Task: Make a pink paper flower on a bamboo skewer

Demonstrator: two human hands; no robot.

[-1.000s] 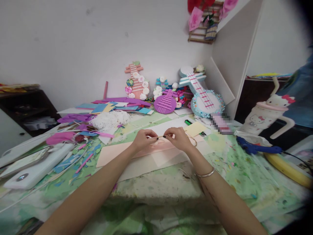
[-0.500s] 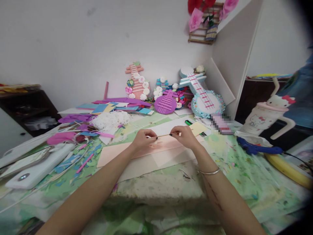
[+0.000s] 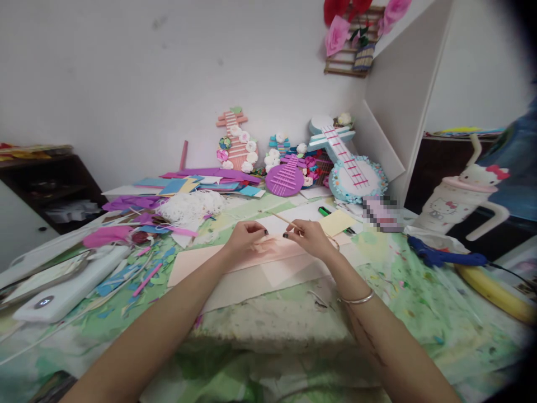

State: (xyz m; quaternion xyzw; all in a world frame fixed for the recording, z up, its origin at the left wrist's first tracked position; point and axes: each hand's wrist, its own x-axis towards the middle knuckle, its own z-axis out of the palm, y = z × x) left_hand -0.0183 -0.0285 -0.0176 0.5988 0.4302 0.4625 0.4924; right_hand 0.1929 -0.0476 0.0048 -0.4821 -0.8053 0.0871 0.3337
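Note:
My right hand point(image 3: 310, 239) pinches a thin wooden stick point(image 3: 282, 219), whose bare end points up and to the left. A small loop shows by that wrist; I cannot make out what it is. Left of it, my left hand point(image 3: 244, 239) has thumb and fingers pressed together, and anything between them is too small to name. Both hands are just above a long peach sheet point(image 3: 191, 262) on the table. A small pale piece point(image 3: 264, 245) lies on the sheet between the hands, close to the left fingertips.
A white string heap point(image 3: 191, 207) and paper scraps lie left, beside a white power bank point(image 3: 71, 288). Instrument-shaped crafts point(image 3: 285, 179) stand behind. A yellow paper point(image 3: 337, 222) lies past my right hand. At right are a blue glue gun point(image 3: 440, 254), banana point(image 3: 495, 291) and tumbler point(image 3: 451, 207).
The stick stretched between both hands before. Now its left end is free of my left hand and tilts up, held only in my right, which has shifted slightly left.

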